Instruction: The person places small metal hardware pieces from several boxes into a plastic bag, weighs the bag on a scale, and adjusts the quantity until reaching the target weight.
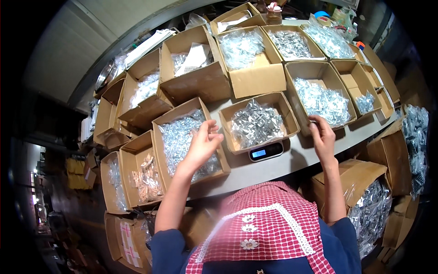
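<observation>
Pale wall (57, 50) at upper left, dark floor (89, 210), white tabletop (262, 170), bright lights (33, 197).

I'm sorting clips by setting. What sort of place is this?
Probably a small workshop or packing area: boxes of metal parts crowd the table, and one box sits on a scale.

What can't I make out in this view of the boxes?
In the head view:
Black device with blue display: partly hidden by the brown cardboard box of silver metal pieces.
Contents under the boxed white paper sheet: hidden by it.
Right navy fabric sleeve: cut off by lower edge.
</observation>
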Tool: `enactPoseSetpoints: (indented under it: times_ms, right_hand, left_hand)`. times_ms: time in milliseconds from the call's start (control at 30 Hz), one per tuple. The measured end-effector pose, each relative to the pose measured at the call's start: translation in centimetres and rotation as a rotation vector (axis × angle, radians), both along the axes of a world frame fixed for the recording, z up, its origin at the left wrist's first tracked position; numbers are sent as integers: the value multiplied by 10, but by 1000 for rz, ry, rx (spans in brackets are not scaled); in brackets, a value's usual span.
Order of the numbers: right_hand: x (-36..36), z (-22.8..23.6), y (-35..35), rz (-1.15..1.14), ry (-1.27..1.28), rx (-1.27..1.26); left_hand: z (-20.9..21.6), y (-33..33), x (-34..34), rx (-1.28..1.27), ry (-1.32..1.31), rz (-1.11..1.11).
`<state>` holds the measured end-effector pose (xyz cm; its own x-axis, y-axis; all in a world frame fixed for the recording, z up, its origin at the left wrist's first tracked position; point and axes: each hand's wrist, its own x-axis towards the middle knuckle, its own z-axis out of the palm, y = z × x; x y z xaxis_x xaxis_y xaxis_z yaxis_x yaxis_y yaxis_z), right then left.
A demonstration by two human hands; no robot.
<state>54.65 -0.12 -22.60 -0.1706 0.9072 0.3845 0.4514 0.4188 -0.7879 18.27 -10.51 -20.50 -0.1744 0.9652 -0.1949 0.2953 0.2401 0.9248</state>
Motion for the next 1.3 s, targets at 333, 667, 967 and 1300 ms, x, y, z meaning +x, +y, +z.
enactPoseSetpoints:
  times_ms: [333, 667, 967, 1300]
  right_hand:
    - [-30, -24, 26, 105, 15, -178]
    - [-25, -40, 30, 117, 18, -239]
    - [-30, -34, 31, 87, 40, -243]
    - [-69, -14, 32, 156, -3, -88]
  left_hand:
    - [-14, 6, 10, -8, 205, 39]
    - [-22, 5, 18, -76, 181, 45]
    - [-25, 8, 13, -75, 164, 67]
    - [-26, 32, 6, 162, -225, 145]
